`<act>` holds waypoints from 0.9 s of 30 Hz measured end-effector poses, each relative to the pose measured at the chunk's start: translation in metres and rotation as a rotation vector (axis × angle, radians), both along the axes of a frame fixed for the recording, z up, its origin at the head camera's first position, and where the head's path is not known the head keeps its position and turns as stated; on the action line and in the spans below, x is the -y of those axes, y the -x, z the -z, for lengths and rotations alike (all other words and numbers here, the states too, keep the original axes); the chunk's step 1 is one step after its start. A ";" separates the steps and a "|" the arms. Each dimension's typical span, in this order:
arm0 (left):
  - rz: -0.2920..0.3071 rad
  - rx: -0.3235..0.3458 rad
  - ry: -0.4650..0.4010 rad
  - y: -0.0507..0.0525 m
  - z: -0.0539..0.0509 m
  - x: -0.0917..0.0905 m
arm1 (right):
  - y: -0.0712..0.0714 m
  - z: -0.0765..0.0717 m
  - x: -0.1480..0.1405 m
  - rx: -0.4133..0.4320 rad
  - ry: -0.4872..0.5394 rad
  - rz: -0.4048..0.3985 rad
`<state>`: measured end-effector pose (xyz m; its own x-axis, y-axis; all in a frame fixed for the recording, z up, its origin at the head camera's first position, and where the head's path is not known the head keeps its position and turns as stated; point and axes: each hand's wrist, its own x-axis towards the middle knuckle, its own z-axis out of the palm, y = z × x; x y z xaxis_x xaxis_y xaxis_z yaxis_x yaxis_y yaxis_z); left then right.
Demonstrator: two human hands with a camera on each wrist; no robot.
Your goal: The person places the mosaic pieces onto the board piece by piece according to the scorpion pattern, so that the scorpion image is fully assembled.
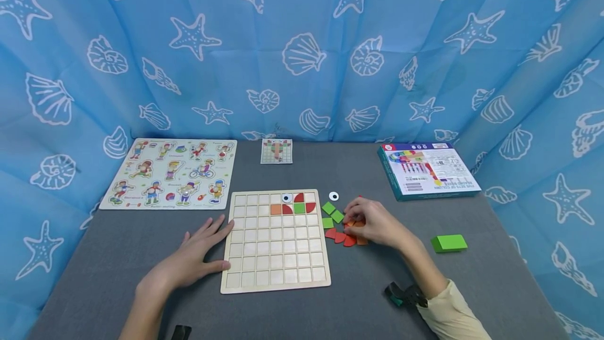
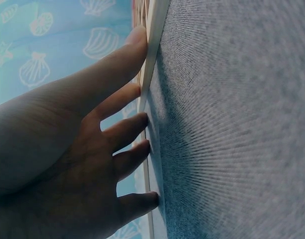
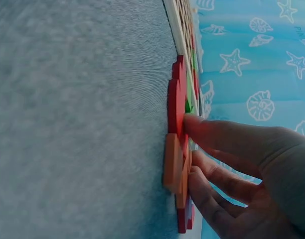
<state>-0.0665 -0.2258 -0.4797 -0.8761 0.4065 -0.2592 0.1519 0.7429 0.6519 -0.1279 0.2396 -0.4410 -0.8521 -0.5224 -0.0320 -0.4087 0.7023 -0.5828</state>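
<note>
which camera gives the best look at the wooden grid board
The head view: it shows nearly all the wooden grid board from above, with pieces laid in its squares. The left wrist view shows mainly its edge, by the left hand; the right wrist view shows only a slanted strip.

Red pieces (image 1: 349,241) lie beside a gridded board (image 1: 276,248).

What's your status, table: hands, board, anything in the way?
Left hand at board's left edge; right hand at loose pieces. Board partly filled, top two rows only. Nothing tall between right hand and board, just loose pieces.
</note>
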 end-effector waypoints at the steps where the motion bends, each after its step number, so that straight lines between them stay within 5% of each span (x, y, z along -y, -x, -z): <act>1: -0.006 0.003 0.004 0.000 0.000 0.000 | 0.000 0.000 0.000 -0.005 -0.002 -0.008; 13: 0.010 0.003 -0.010 -0.003 -0.014 -0.005 | -0.007 0.005 0.014 -0.033 0.039 -0.070; 18: -0.001 0.000 0.005 -0.002 -0.010 -0.004 | -0.010 0.007 0.022 -0.055 0.023 -0.053; 27: -0.010 0.040 0.035 -0.003 -0.023 -0.010 | -0.007 0.000 0.028 0.082 0.063 -0.071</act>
<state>-0.0633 -0.2161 -0.4562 -0.8685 0.3882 -0.3082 0.1189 0.7668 0.6308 -0.1205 0.2113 -0.4406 -0.8086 -0.5848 -0.0651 -0.4053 0.6338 -0.6588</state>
